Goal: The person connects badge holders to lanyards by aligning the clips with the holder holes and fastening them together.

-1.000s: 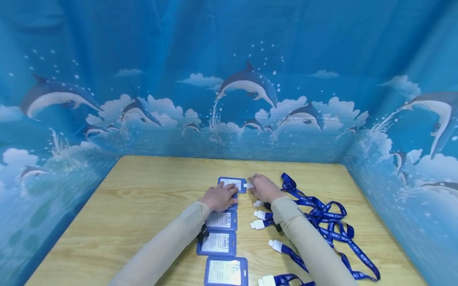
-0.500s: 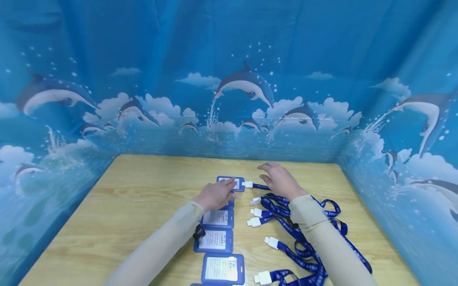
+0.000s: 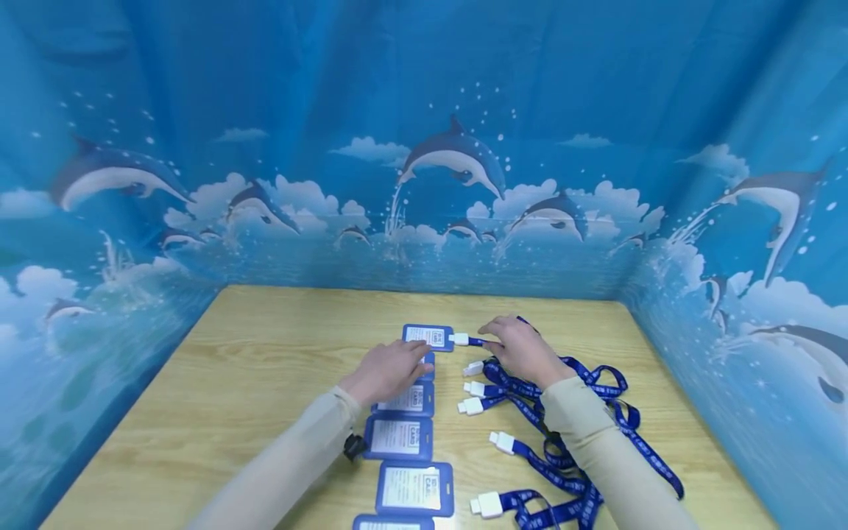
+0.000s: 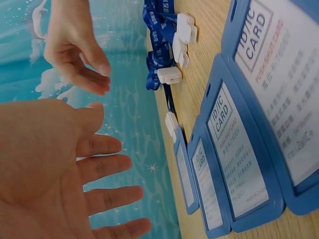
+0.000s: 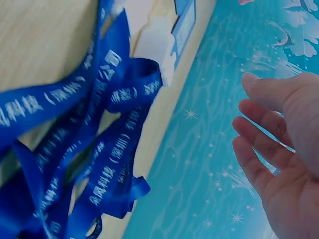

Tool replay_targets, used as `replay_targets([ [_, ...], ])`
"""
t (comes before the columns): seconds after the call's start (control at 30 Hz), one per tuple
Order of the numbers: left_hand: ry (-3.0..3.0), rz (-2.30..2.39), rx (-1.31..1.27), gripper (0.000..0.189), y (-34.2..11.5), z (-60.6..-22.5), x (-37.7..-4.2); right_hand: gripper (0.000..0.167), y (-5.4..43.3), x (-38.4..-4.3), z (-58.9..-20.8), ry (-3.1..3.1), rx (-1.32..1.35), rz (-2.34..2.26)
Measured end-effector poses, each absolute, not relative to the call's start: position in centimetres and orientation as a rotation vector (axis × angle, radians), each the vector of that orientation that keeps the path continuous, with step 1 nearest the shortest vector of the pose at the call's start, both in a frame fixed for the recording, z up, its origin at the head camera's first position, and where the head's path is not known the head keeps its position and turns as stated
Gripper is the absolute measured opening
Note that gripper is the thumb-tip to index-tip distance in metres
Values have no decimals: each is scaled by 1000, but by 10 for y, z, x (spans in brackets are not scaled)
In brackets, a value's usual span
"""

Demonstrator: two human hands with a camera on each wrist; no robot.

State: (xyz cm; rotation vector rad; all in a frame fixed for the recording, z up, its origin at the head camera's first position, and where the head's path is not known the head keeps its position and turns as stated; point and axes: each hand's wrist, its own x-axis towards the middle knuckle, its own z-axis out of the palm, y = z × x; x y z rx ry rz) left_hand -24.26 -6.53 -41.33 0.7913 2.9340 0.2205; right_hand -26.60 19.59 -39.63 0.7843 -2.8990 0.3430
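Observation:
In the head view, my left hand [image 3: 387, 369] hovers over the far end of a column of blue badge holders, its fingers straight and holding nothing. The farthest badge holder [image 3: 428, 337] lies crosswise, with the white clip [image 3: 460, 339] of a blue lanyard at its slotted end. My right hand [image 3: 523, 349] is over that lanyard's strap, just right of the clip. Its fingers are loosely bent, and the right wrist view shows nothing between them. Other badge holders [image 4: 238, 149] with printed ID/IC card inserts show large in the left wrist view.
Several more blue lanyards [image 3: 559, 467] lie tangled on the right of the wooden table [image 3: 278, 338], their white clips [image 3: 486, 505] pointing left toward the holders. A blue dolphin-print curtain [image 3: 318, 243] encloses the back and sides.
My right hand has let go of the white clip and moved right, uncovering it at the farthest badge holder. My left hand has come off that holder, drawing back toward me and left.

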Motion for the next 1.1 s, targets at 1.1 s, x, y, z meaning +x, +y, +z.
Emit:
replay_targets([
  [1.1,2920,292,715,54,-69,-423,-221,16,185,-267,-453,-2959,702,422],
])
